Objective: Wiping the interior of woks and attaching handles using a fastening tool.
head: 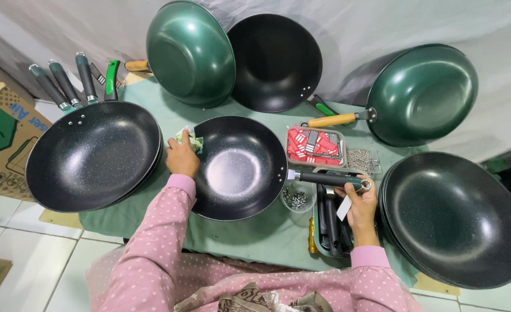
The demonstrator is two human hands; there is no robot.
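Two hands are working one black wok, which is lying mouth-up at the middle of the green-covered surface. Right hand is gripping the wok's dark handle at its far end; left hand is pressing a green-and-white cloth against the wok's left rim, fingers closed on it. Containers are sitting just right of the wok: a small tray holding red-and-white packets, a clear cup holding small metal fasteners, a grey tray holding loose black handles under the right hand. Stacked black pans are lying at left, more at right. Green woks are leaning against the back sheet.
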